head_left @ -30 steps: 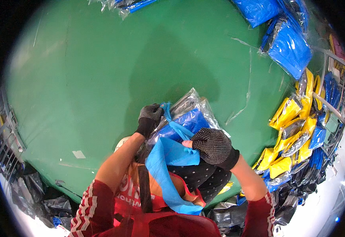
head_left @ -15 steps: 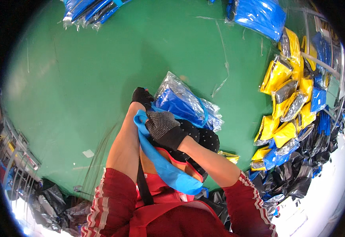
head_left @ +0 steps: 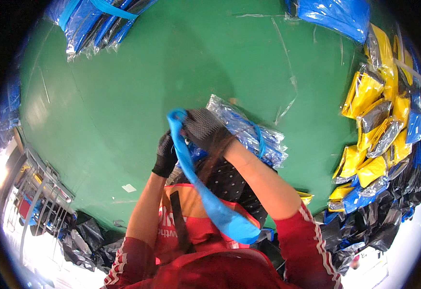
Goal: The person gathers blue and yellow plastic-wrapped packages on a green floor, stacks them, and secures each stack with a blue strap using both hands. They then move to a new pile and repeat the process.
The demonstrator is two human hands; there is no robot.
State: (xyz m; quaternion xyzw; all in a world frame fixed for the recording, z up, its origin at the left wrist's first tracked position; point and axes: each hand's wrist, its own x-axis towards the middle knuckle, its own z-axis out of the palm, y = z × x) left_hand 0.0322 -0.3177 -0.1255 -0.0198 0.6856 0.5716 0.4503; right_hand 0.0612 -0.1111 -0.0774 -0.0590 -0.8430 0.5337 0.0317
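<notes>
Blue plastic strap [head_left: 205, 192], looped at its top end and trailing down toward your chest, is pinched between both gloved hands above a bundle of blue packets in clear wrap [head_left: 249, 132] that lies near the middle of the green table [head_left: 99, 96]. Your left hand [head_left: 164, 155] is closed around the strap just below the loop; your right hand [head_left: 201, 129] is curled over the loop's top, fingers shut on it. To do this step well, keep the strap flat and untwisted, hold the loop open with the right hand, and pull steadily with the left so tension stays even; keep the bundle's packets squared before tightening. A second strapped stack of blue packets [head_left: 99, 19] lies at the table's far left corner; yellow, grey and blue packets [head_left: 379, 120] crowd the right edge. Compared with half a second earlier, both hands sit higher over the bundle and the strap's loop now stands clear above the right hand.
</notes>
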